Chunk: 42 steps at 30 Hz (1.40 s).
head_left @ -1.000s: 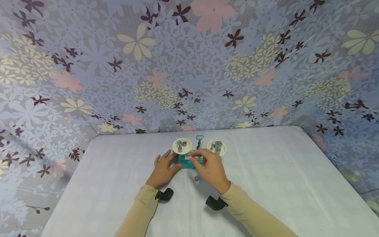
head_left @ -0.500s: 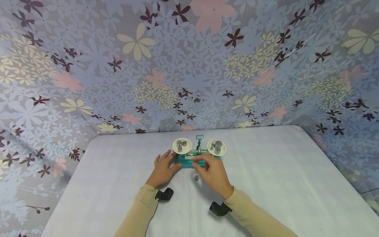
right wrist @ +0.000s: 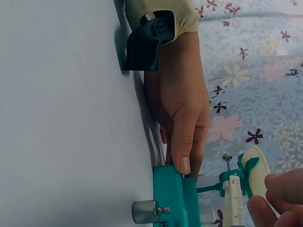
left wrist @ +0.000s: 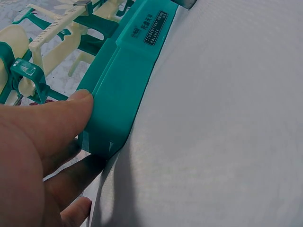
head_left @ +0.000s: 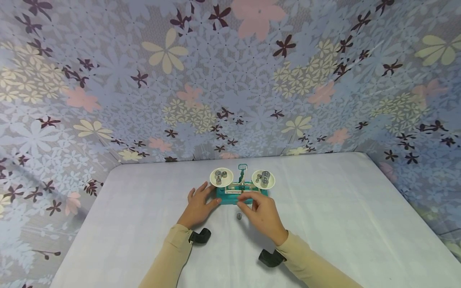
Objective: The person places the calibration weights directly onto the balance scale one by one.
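A teal student balance (head_left: 225, 200) stands on the table with a cream left pan (head_left: 229, 182) and right pan (head_left: 271, 184). Metal weights (head_left: 218, 174) sit in the left pan, and several more weights (head_left: 265, 175) in the right one. My left hand (head_left: 196, 208) holds the left end of the base, its thumb (left wrist: 78, 106) on one side and fingers behind. In front of the base a small metal weight (head_left: 239, 216) stands on the cloth. My right hand (head_left: 264, 216) hovers before the base, thumb and forefinger curved towards each other with nothing visible between them.
White cloth (head_left: 335, 224) covers the table. Behind it rises a flower-patterned backdrop (head_left: 248, 80). Black wrist cameras (head_left: 271, 258) are strapped to both forearms. The graduated beam (left wrist: 57, 26) shows at the balance's front.
My right hand has drawn back from the beam, towards me and slightly right, uncovering more of the base and right pan. The left hand has stayed put on the balance.
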### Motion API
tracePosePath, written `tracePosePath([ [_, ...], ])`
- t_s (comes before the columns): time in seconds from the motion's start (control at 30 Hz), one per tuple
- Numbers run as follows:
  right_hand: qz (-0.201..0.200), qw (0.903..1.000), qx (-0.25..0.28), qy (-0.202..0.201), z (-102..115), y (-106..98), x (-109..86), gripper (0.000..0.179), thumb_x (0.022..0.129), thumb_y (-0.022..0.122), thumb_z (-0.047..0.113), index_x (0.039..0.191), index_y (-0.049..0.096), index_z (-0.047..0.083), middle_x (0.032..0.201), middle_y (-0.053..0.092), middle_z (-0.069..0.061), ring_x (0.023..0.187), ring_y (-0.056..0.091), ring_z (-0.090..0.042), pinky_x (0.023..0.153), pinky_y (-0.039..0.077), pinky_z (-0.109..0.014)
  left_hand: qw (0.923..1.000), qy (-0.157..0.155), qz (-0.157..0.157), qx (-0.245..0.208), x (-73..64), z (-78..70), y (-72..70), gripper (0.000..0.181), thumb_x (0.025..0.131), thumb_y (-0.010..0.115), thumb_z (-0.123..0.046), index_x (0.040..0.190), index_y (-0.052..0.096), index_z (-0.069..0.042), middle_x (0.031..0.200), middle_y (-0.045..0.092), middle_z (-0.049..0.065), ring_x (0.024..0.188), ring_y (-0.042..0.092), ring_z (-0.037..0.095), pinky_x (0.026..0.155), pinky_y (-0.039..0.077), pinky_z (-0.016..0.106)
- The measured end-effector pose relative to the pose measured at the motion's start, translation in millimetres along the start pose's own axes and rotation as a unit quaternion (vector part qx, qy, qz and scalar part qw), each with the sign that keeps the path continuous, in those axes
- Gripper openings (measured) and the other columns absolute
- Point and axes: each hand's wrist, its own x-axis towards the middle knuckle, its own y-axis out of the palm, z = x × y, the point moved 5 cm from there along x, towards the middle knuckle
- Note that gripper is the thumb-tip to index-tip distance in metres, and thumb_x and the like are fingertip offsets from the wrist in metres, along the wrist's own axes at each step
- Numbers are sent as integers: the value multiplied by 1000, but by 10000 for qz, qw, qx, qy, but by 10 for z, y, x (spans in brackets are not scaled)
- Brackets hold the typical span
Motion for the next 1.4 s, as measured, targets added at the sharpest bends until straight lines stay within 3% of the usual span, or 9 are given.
tracePosePath([
  [0.57,359,9959,146,819,-151,41,-106,13,82,71,16,95,71,13,81,64,11,40,36,-6,36,31,-22,10000,-38,-8,9,1,-5,15,56,89,58,-39,136,47,-9,139,46,8,137,25,27,109,3,55],
  [1.07,738,9915,261,1035,-282,114,-148,16,80,73,15,96,70,13,84,66,9,39,37,-6,36,32,-21,10000,-41,-17,-12,0,20,18,58,89,58,-40,137,46,-10,140,45,8,137,24,27,110,1,54],
  [1.4,950,9863,369,1300,-372,142,-179,17,82,72,18,99,70,14,55,53,1,40,36,-7,38,31,-20,10000,-56,-1,-51,-2,9,10,57,89,58,-39,136,46,-9,139,46,8,137,24,27,109,1,55],
])
